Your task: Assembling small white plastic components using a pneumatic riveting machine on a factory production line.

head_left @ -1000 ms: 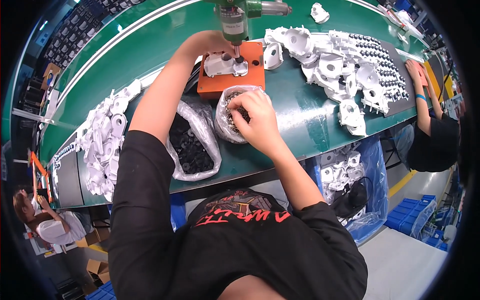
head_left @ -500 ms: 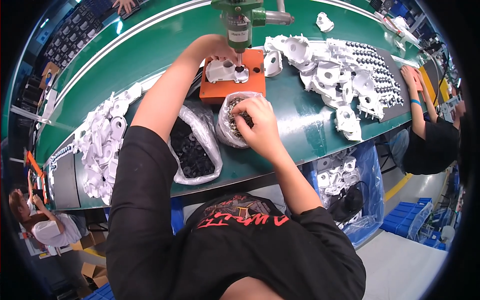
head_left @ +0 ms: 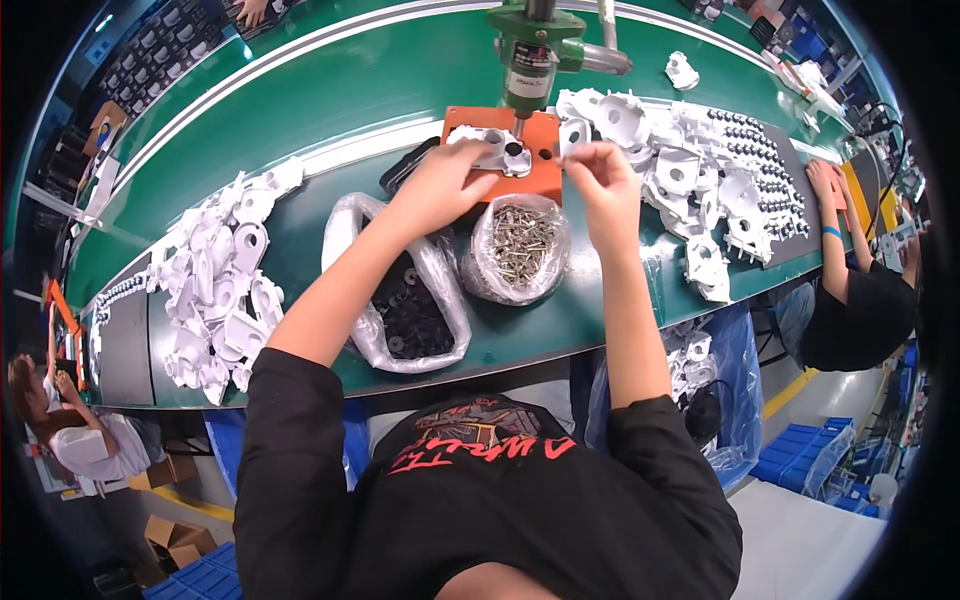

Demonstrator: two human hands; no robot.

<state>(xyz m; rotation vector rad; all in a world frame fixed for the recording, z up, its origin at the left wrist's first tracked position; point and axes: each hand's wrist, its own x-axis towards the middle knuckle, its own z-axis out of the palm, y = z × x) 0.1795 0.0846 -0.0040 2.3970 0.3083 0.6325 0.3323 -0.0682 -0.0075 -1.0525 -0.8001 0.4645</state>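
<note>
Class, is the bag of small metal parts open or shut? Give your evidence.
Open: the bag's wall rises to a wide mouth, baring metal parts inside.

On the desk [head_left: 545, 335], a fixture block [head_left: 545, 180] carries one housing [head_left: 519, 161]. Before this block, toward the front edge, stands a screw bag [head_left: 502, 290]; to its left lies a second bag [head_left: 455, 345]. One heap [head_left: 215, 290] lies toward the left end, another [head_left: 683, 176] at right, with a lone piece [head_left: 682, 71] behind it.

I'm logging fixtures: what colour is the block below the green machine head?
The block is orange, showing best in the head view, the only one.
</note>
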